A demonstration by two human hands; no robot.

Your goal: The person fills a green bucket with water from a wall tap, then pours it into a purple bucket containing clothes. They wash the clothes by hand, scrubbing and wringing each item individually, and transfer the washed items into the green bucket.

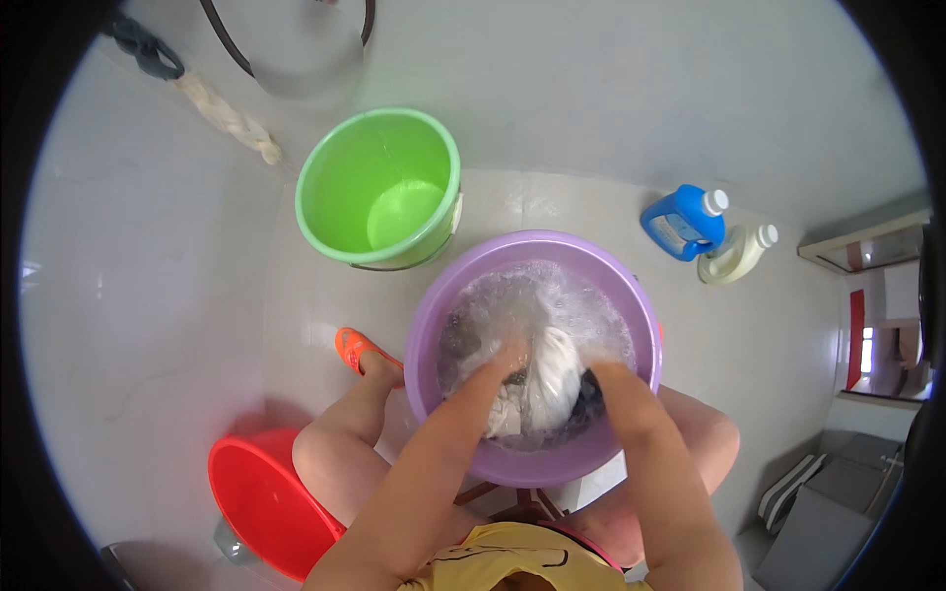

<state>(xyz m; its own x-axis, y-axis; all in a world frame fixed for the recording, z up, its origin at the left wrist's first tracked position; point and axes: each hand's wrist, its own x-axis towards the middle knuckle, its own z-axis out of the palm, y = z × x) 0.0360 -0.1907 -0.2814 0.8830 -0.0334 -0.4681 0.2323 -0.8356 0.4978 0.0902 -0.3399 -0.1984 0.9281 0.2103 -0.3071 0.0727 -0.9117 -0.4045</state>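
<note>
A purple plastic basin (pixel 533 473) stands before me, holding sudsy water and wet laundry. Both of my hands reach into it. My left hand (pixel 510 354) is partly under the water and blurred, on the left side of a bunched white cloth (pixel 554 377). On that cloth's right side is my right hand (pixel 602 363), also blurred at the water's surface. Dark fabric (pixel 589 399) lies beneath and beside the right wrist. The fingers of both hands are hidden by water and foam, so their grip cannot be made out.
A green bucket (pixel 325 192) stands beyond the basin at the left, and a red basin (pixel 259 502) lies near my left knee. At the right, a blue detergent bottle (pixel 676 221) and a cream-coloured bottle (pixel 728 258) stand near the wall. A mop (pixel 225 114) leans at the upper left.
</note>
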